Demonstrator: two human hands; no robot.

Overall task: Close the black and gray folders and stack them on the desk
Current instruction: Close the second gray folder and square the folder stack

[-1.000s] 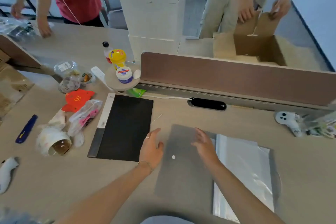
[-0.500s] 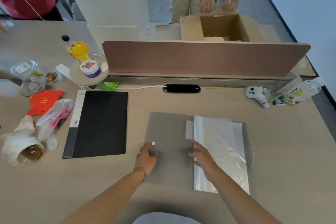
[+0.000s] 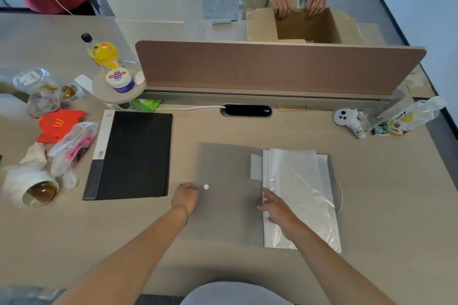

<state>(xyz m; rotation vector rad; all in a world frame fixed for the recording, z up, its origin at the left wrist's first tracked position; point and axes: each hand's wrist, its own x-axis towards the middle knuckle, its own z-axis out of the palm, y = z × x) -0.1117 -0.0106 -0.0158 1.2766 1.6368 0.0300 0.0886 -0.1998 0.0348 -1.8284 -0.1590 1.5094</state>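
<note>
The gray folder [image 3: 228, 190] lies open flat in the middle of the desk [image 3: 384, 205], its clear plastic sleeves [image 3: 300, 193] spread over the right half. My left hand [image 3: 185, 197] curls over the left edge of its gray cover, fingers closed on that edge. My right hand [image 3: 276, 208] rests with fingers spread on the sleeves near the spine. The black folder [image 3: 135, 156] lies closed to the left, with a white and gray spine strip.
Clutter fills the desk's left side: a red paper box [image 3: 58, 125], plastic bags [image 3: 74, 143], a tape roll [image 3: 37, 189], bottles [image 3: 102, 57]. A brown divider panel [image 3: 272, 68] runs along the back. A white toy [image 3: 347, 120] and bottle [image 3: 414, 116] lie right. A person handles a cardboard box [image 3: 309, 27] behind.
My view tilted down and right. My left hand slid from the gray cover's top to its left edge and gripped it; my right hand moved onto the plastic sleeves.
</note>
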